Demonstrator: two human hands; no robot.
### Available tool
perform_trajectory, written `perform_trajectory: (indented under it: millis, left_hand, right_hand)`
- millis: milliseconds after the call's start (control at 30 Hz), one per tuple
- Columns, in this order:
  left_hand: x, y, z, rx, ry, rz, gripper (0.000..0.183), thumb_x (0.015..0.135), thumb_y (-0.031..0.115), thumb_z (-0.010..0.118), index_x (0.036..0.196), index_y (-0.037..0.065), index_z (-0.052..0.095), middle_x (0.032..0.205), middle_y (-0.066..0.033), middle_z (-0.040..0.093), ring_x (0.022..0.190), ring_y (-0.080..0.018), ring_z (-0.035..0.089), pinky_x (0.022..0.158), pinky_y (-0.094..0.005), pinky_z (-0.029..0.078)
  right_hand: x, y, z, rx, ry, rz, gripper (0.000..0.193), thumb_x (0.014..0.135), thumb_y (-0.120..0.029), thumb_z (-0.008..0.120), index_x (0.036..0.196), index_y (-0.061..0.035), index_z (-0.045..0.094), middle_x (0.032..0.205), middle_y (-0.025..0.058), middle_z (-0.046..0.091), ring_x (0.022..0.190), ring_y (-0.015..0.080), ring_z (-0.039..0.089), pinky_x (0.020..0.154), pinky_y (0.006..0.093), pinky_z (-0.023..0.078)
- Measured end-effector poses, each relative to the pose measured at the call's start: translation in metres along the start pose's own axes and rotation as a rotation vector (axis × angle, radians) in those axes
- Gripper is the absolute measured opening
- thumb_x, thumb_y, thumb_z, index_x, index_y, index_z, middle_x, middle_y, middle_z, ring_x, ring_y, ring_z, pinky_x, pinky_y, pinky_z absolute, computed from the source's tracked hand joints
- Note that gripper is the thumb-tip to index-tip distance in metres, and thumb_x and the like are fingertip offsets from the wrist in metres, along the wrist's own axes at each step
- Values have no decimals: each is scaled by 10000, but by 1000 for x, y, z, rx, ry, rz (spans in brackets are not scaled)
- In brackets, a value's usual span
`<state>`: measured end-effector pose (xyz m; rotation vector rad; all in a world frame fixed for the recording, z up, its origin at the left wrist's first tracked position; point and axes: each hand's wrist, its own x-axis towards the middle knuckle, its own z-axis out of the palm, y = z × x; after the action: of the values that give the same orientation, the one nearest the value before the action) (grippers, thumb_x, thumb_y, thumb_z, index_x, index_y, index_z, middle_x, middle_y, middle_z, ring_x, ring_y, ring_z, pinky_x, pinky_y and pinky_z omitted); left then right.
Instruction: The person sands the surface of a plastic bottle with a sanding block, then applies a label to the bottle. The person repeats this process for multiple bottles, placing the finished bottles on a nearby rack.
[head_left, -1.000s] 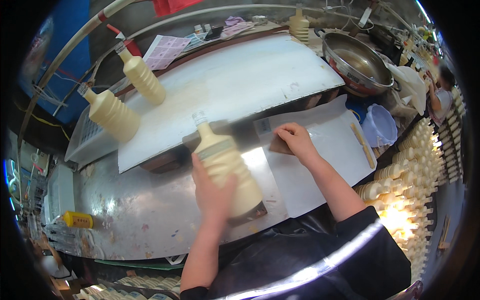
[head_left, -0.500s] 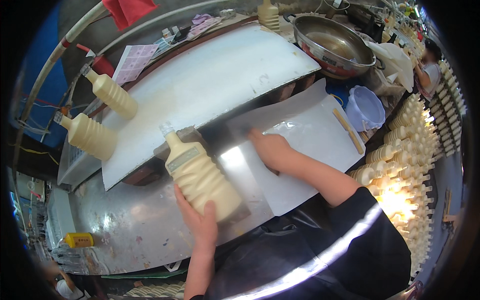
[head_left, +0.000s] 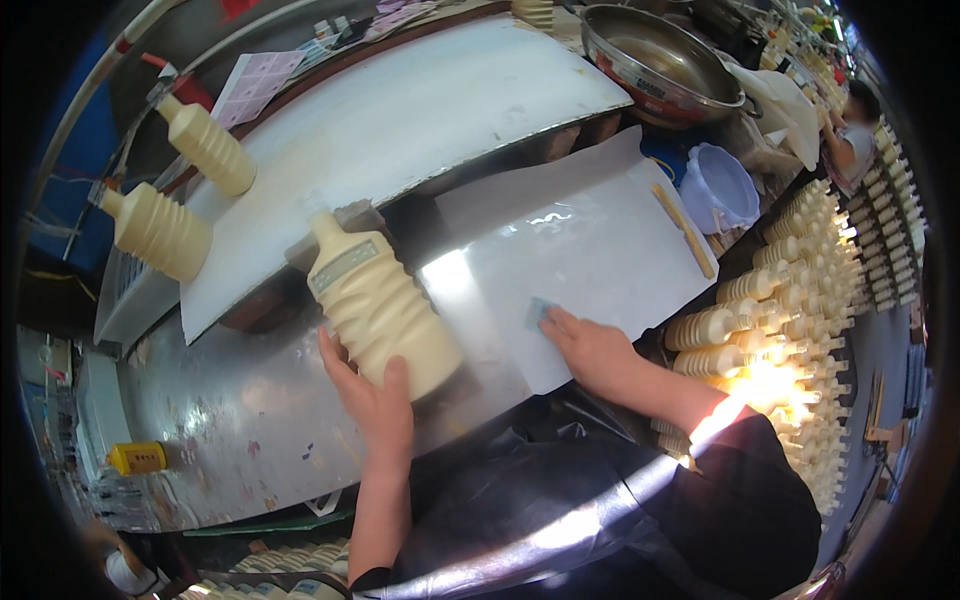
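A cream ridged bottle (head_left: pixel 385 320) with a rectangular decal near its neck leans on the metal bench, its neck toward the white board. My left hand (head_left: pixel 372 395) is closed around the bottle's lower side, thumb on the near face. To the right, my right hand (head_left: pixel 592 352) pinches a small bluish piece (head_left: pixel 540 312), perhaps a decal, over the translucent sheet (head_left: pixel 590 235). Motion blurs that piece a little. A dark block (head_left: pixel 358 217) sits under the bottle's neck.
Two more cream bottles, one nearer (head_left: pixel 163 232) and one farther (head_left: pixel 210 145), stand left on the white board (head_left: pixel 430 115). A wide metal pan (head_left: pixel 665 65) and a lavender bucket (head_left: pixel 718 190) are at right. Beyond are rows of bottles (head_left: pixel 740 320), a bright lamp, and another person (head_left: pixel 852 140).
My right hand has moved back toward me from the far part of the sheet, and a small bluish piece now shows in its fingers. My left hand keeps holding the bottle.
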<state>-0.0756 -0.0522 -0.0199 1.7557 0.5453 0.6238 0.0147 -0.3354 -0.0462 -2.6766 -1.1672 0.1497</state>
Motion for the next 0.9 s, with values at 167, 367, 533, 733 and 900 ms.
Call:
perform_trajectory:
  millis: [167,367,533,733,900]
  left_hand:
    - [-15,-13,-11,0,14,-49,789,897,147,643,1566,6,248,1484,-223,415,1332,-322,452,1119,-443,365]
    - [-29,-17,-19,36,58,54,683,847,141,699,1453,-8,421,1358,-192,516,1295,-313,489,1108,-431,381]
    - [-35,-12,-26,180,20,201,511,842,121,724,1316,25,559,1338,-150,520,1256,-299,504,1078,-409,396]
    - [-35,-5,-32,223,1,169,498,849,133,712,1313,29,564,1330,-146,534,1269,-297,497,1092,-403,382]
    - [-19,-8,-33,-128,-2,0,481,820,187,732,1247,27,579,1256,-152,570,1221,-323,523,1073,-426,393]
  right_hand:
    - [-33,-26,-11,101,-15,30,534,830,-158,727,1330,-38,584,1326,149,586,914,288,691,716,406,577]
    - [-58,-3,8,-69,66,-239,425,828,-50,632,1252,-64,653,1273,117,645,822,241,685,668,357,558]
    - [-29,-13,-15,459,-18,44,252,866,-111,687,1109,-66,736,1041,113,732,777,258,702,662,345,556]
    - [56,-93,-64,618,449,-168,221,825,-43,743,1041,-1,727,924,119,718,663,218,685,592,306,522]
    - [76,-136,-48,85,458,-464,491,665,-40,736,1146,10,646,1035,132,682,642,243,649,550,339,506]
